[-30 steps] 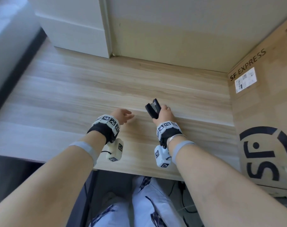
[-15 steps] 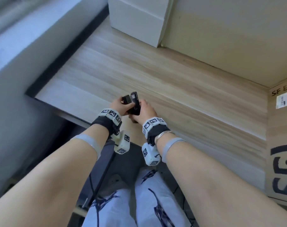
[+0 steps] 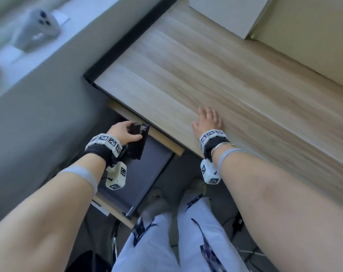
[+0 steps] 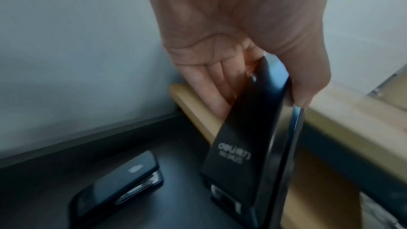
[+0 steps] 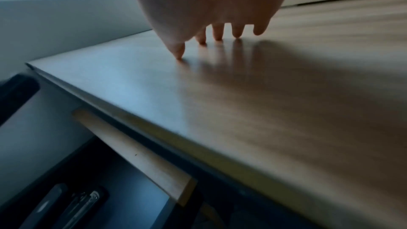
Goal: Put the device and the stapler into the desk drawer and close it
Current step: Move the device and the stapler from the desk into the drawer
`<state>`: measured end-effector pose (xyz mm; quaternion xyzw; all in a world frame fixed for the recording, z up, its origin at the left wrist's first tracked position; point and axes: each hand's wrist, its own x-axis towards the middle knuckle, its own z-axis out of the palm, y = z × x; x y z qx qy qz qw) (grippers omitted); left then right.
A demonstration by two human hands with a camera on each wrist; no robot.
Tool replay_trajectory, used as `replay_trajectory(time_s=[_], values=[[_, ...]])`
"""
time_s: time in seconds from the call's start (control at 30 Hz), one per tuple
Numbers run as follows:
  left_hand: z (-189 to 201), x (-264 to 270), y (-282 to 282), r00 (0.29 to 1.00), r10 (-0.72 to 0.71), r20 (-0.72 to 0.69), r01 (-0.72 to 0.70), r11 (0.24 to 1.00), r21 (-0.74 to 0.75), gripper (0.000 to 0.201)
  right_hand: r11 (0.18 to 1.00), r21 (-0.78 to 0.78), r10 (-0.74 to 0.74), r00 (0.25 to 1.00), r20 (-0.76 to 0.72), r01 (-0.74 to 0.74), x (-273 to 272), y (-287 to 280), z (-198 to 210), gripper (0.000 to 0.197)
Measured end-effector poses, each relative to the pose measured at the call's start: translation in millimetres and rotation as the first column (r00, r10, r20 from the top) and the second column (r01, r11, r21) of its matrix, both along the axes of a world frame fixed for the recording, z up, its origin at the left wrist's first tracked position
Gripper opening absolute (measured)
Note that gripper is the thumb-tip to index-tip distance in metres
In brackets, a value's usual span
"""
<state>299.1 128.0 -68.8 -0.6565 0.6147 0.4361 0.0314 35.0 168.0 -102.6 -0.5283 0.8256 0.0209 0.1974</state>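
Observation:
My left hand (image 3: 127,132) grips a black stapler (image 3: 140,143) and holds it tilted over the open desk drawer (image 3: 147,173), just below the desk's front edge. In the left wrist view the fingers and thumb pinch the stapler (image 4: 249,145) by its upper end. A second black device (image 4: 116,185) with a metal strip lies on the drawer's dark floor beside it. My right hand (image 3: 208,122) rests open on the wooden desk top (image 3: 225,75), holding nothing. In the right wrist view its fingertips (image 5: 218,36) touch the wood, and the device (image 5: 66,205) shows below in the drawer.
A grey wall (image 3: 39,114) runs close along the drawer's left side. A white box (image 3: 225,14) stands at the back of the desk. A pale gadget (image 3: 37,28) sits on the window sill at top left. My legs (image 3: 166,242) are under the desk, right of the drawer.
The stapler passed from my right hand to my left, which carried it down off the desk to over the open drawer. My right hand now lies flat on the desk.

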Motion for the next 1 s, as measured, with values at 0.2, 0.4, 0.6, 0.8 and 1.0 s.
replay_trajectory(time_s=[0.2, 0.4, 0.6, 0.8, 1.0], values=[[-67, 14, 24, 0.985, -0.066, 0.16, 0.058, 0.997, 0.054, 0.041, 0.995, -0.082, -0.057, 0.993, -0.102, 0.048, 15, 4, -24, 0.06], [-139, 12, 34, 0.946, -0.156, 0.286, 0.121, 0.983, 0.136, 0.048, 0.984, -0.17, -0.079, 0.983, -0.163, 0.051, 17, 5, -37, 0.06], [-188, 1, 45, 0.924, -0.191, 0.331, 0.132, 0.973, 0.192, 0.057, 0.978, -0.203, -0.089, 0.979, -0.182, 0.051, 14, 6, -42, 0.061], [-215, 2, 50, 0.89, -0.269, 0.368, 0.176, 0.948, 0.265, 0.062, 0.976, -0.216, -0.084, 0.976, -0.201, 0.04, 15, 8, -44, 0.061], [-228, 4, 51, 0.891, -0.247, 0.38, 0.142, 0.949, 0.281, 0.053, 0.977, -0.21, -0.084, 0.974, -0.208, 0.039, 14, 7, -45, 0.061]])
